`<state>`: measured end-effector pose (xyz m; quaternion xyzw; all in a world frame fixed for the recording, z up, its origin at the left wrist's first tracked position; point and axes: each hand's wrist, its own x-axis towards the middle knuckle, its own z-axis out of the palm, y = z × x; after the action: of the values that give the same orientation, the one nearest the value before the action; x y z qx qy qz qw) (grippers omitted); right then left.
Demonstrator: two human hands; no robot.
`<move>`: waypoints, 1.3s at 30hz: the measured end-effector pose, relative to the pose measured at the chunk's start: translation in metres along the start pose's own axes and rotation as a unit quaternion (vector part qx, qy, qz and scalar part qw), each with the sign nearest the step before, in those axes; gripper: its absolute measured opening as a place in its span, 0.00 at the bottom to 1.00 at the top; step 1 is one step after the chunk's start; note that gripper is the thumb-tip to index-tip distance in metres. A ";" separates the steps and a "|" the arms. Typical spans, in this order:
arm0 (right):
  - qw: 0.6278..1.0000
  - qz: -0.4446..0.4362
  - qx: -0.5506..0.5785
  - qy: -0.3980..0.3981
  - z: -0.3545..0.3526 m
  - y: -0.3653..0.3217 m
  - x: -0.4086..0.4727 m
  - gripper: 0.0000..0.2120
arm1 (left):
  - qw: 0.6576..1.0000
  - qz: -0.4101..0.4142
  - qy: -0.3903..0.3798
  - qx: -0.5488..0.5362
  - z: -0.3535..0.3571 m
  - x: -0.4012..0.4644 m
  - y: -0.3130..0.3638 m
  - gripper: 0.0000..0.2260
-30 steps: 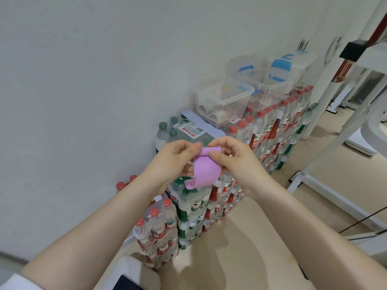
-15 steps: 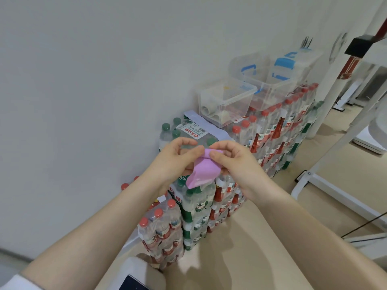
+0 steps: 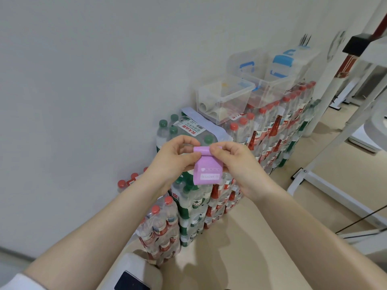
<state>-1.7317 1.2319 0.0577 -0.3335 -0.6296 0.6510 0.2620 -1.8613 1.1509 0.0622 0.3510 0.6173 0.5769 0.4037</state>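
Left hand: thumb and forefinger curled, pinching the left end of the rolled top edge of the purple strip. Right hand: same pinch on the right end, other fingers loosely bent. The strip is held in the air between the two sets of fingertips. Its free part hangs flat below them, with a white label reading "LIGHT" facing the camera. Stacked bottle packs stand behind and below the fingers, not touching. A clear plastic box sits on the stack, well beyond the fingertips.

beyond right hand: bottle packs block | left: wall | right: open floor to white frame
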 end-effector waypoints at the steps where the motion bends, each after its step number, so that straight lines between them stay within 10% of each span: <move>1: 1.000 -0.005 0.003 0.002 0.000 0.000 0.000 0.07 | 1.000 -0.008 0.000 -0.008 0.001 0.000 0.000 0.06; 16: 1.000 -0.007 -0.005 0.009 -0.001 0.004 0.000 0.10 | 0.999 -0.004 -0.015 -0.029 0.000 0.001 -0.006 0.06; 22: 0.999 0.003 0.040 -0.032 -0.011 -0.002 0.003 0.08 | 0.983 0.065 -0.158 0.064 -0.017 0.000 -0.003 0.15; 27: 0.996 -0.008 -0.007 -0.083 -0.014 -0.008 0.006 0.11 | 0.855 0.274 -0.176 0.404 -0.026 0.009 0.006 0.36; 31: 0.994 -0.007 -0.033 -0.105 -0.014 -0.011 0.007 0.11 | 0.787 0.373 -0.192 0.452 -0.023 0.012 0.007 0.35; 39: 0.987 0.051 0.104 -0.114 -0.014 -0.004 0.002 0.09 | 0.883 0.309 -0.171 0.309 -0.019 0.004 0.001 0.26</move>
<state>-1.7225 1.2432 0.0620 -0.2599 -0.5666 0.7588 0.1887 -1.8802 1.1462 0.0627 0.7243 0.5456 0.3835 0.1752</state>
